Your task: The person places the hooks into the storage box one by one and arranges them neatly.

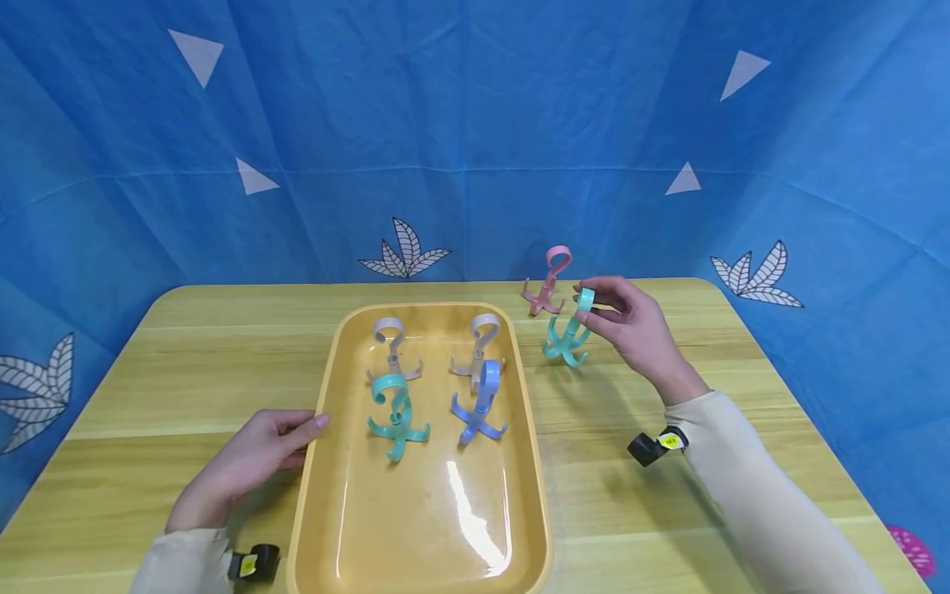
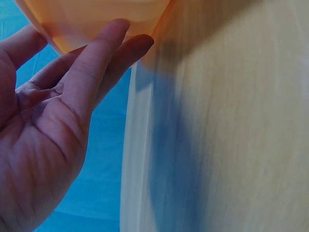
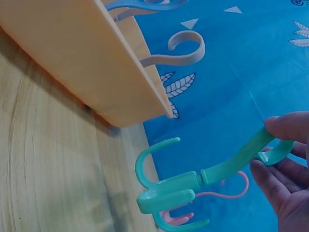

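A curly mint-green plastic hook (image 1: 567,343) is pinched by the right hand (image 1: 631,326). A rounded yellow plastic tray (image 1: 401,528) is gripped by the left hand (image 1: 256,450). Just past the right hand, a curly pink plastic hook (image 1: 545,295) could be tipped by a careless bump.

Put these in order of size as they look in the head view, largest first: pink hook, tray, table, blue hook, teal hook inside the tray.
1. Table
2. Tray
3. Blue hook and teal hook: too alike to rank
4. Pink hook, perhaps only because it stands farther away
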Available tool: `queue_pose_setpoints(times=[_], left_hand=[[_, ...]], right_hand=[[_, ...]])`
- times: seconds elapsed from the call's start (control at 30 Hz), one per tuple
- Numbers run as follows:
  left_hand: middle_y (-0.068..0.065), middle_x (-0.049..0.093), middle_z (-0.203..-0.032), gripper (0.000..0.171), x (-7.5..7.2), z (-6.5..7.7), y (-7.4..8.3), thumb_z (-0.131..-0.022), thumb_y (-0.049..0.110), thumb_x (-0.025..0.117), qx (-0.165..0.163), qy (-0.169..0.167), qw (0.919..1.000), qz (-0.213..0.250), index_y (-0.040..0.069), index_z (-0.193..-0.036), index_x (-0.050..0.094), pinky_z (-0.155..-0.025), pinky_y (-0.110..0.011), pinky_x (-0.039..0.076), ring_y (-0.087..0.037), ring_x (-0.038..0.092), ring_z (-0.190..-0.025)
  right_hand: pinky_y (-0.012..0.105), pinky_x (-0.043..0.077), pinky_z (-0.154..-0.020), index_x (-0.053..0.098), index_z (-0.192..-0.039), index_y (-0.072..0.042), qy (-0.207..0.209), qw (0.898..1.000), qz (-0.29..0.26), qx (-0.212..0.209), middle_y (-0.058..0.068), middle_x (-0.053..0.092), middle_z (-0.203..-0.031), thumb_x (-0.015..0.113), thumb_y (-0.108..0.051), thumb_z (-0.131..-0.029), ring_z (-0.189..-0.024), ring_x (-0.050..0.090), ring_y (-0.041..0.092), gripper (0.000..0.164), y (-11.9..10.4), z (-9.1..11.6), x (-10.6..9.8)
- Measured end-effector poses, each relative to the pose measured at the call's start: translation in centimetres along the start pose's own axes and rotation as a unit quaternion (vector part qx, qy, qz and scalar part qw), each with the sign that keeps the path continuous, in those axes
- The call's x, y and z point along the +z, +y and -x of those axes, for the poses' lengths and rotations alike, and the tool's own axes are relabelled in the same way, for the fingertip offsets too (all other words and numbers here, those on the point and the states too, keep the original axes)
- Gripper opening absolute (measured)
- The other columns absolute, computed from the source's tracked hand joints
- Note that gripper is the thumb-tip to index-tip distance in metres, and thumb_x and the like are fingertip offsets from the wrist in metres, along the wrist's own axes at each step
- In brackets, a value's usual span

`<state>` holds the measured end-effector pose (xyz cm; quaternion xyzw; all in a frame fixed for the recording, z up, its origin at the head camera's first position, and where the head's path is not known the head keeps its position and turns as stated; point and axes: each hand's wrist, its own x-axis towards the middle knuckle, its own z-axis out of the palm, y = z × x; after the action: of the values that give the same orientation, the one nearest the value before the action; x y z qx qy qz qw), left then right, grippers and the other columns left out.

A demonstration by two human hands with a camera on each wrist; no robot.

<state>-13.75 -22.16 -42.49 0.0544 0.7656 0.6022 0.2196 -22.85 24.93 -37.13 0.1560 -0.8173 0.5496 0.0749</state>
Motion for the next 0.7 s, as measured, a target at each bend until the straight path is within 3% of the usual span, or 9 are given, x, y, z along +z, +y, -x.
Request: queue_pose_setpoints(times=[0.3,0.5,0.7], left_hand=[[-0.024,0.061,-0.122,0.055,0.0,0.1,0.0,-0.103,0.030,0.054,-0.001,0.003,1.0000,-0.003,-0.017,-0.131,0.050,-0.086,-0.036,0.056,-0.025,0.065,-0.105],[-0.024,0.061,-0.123,0.055,0.0,0.0,0.0,-0.103,0.030,0.054,-0.001,0.000,1.0000,-0.001,-0.017,-0.131,0.050,-0.086,-0.037,0.056,-0.026,0.064,-0.106],[-0.024,0.061,-0.122,0.055,0.0,-0.1,0.0,-0.103,0.030,0.054,0.002,-0.006,1.0000,0.001,-0.017,-0.131,0.050,-0.086,-0.037,0.056,-0.025,0.065,-0.105]], right_hand=[[0.021,0.049,-0.092,0.056,-0.129,0.003,-0.006,1.000,0.017,0.000,0.016,0.056,-0.127,0.068,-0.004,-0.093,-0.112,0.056,0.019,0.039,-1.6,0.9,-0.6],[0.020,0.049,-0.092,0.056,-0.130,0.001,-0.035,0.999,0.035,0.002,0.014,0.056,-0.125,0.069,-0.004,-0.093,-0.110,0.056,0.017,0.039,-2.6,2.2,-1.1],[0.023,0.048,-0.095,0.059,-0.128,-0.002,-0.057,0.997,0.045,-0.027,0.011,0.058,-0.124,0.070,-0.002,-0.092,-0.111,0.058,0.016,0.038,-4.2,3.5,-1.6]])
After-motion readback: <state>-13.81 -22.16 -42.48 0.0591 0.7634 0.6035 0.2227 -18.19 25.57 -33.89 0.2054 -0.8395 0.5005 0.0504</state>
